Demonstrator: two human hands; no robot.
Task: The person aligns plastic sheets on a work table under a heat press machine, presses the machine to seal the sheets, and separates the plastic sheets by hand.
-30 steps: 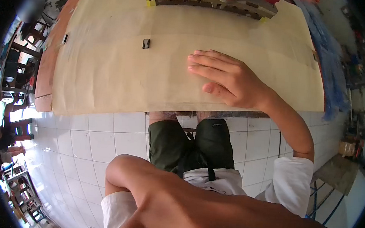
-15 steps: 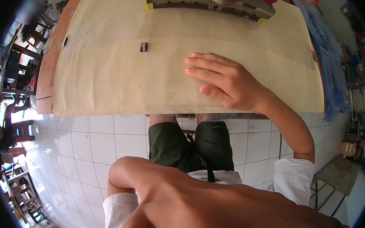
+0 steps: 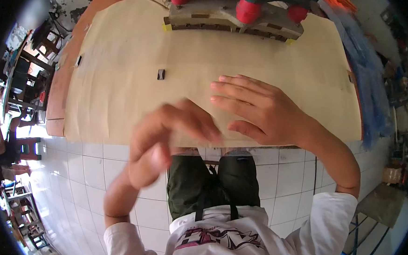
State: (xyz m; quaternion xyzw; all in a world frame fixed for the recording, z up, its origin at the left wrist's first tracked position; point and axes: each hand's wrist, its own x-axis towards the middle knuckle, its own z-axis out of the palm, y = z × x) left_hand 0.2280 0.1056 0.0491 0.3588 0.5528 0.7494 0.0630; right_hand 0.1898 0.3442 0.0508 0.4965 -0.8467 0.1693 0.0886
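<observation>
My right hand (image 3: 261,107) is stretched out flat, palm down, over the front right part of a pale yellow sheet (image 3: 124,48) covering the table. Its fingers point left and it holds nothing; whether it touches the sheet I cannot tell. Blurred by motion, my left hand (image 3: 168,137) hovers above the sheet's front edge. Its fingers are bent, the thumb stands apart, and nothing shows between them. Beyond both hands, a small dark block with a grey face (image 3: 161,74) lies on the sheet.
At the back of the table stands a heavy frame (image 3: 233,24) with red cylindrical parts (image 3: 248,11). Blue translucent material (image 3: 367,86) hangs along the right edge. A stool (image 3: 381,204) is at the lower right. Cluttered shelves (image 3: 21,210) line the left.
My left hand has swung from close in front of the camera out to the table's front edge. My right hand keeps its flat pose. The view has tilted, showing more of the frame.
</observation>
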